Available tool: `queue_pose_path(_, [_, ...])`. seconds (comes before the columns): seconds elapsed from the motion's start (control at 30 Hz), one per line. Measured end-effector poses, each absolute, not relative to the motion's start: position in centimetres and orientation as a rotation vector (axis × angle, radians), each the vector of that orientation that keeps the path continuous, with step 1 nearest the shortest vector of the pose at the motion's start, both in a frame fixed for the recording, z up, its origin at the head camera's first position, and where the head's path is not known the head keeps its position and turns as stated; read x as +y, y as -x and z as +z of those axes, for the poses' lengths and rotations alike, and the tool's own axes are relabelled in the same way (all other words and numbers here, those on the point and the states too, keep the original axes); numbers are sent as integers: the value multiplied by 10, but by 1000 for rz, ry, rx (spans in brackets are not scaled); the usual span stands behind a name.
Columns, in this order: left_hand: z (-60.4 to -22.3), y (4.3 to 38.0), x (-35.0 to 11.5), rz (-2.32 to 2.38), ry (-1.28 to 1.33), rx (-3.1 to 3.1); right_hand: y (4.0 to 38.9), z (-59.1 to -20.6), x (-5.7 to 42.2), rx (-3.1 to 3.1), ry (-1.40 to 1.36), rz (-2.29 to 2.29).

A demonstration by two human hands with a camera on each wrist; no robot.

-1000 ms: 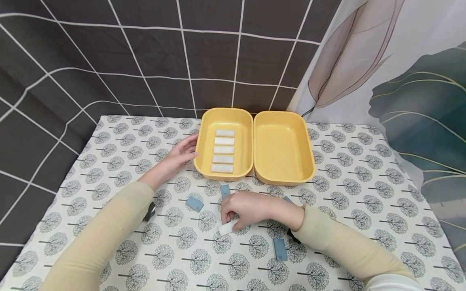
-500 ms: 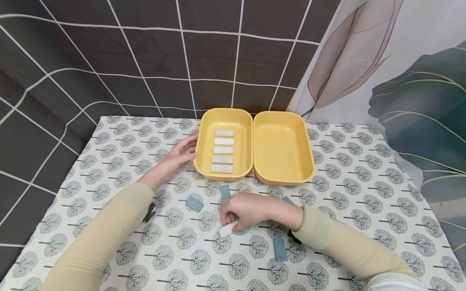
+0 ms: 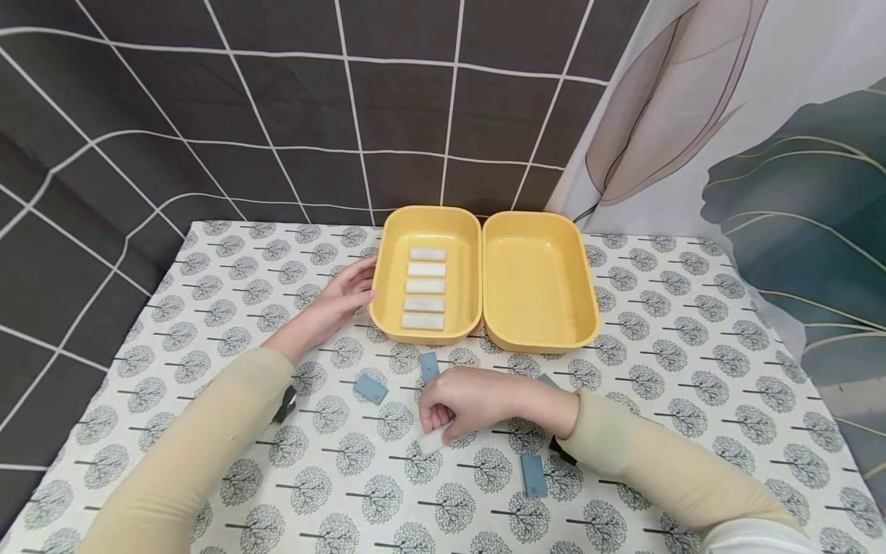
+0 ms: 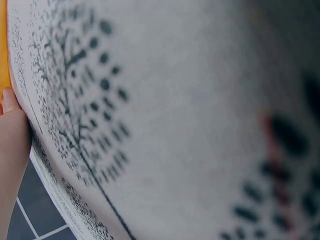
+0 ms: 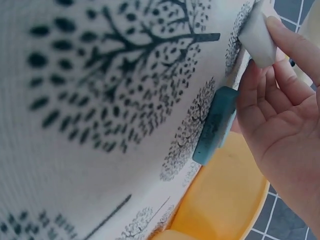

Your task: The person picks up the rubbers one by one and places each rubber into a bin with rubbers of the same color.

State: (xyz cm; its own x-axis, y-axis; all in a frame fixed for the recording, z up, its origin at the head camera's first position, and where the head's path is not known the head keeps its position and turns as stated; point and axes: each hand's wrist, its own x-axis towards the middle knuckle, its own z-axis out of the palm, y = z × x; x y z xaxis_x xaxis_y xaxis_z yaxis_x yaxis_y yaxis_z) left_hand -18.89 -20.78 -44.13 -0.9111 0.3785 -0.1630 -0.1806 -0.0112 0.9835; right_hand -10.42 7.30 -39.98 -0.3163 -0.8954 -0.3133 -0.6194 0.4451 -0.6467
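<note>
In the head view my right hand [image 3: 467, 400] pinches a small white rectangular block [image 3: 432, 442] between thumb and fingers, low over the tree-print cloth. The right wrist view shows that white block [image 5: 260, 40] tilted at the fingertips, with a blue block [image 5: 217, 125] lying close by. My left hand [image 3: 335, 304] rests its extended fingers against the outer left wall of the left yellow tray [image 3: 465, 269]. Inside that tray, several white blocks [image 3: 425, 286] lie in one column. Only part of my left hand [image 4: 12, 145] appears in the left wrist view.
A second yellow tray [image 3: 540, 285] stands against the first one's right side. Blue-grey blocks lie scattered on the cloth: one block at left [image 3: 370, 388], another just beyond the right hand [image 3: 428, 364], one at lower right [image 3: 533, 475]. Another is partly hidden behind the right wrist.
The white block shifts and turns slightly in the right hand's fingers, showing less of itself. The left hand and both trays stay in place.
</note>
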Motion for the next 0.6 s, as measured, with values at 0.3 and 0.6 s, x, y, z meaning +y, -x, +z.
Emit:
queue_pose_path(0.3, [-440,188,-207,1981,-192,1892,109,-389,76,2063,1266,-540])
queue_pose_path(0.6, [-442,189,-208,1977,-209,1895,122,-374,81,2111,1340,-545])
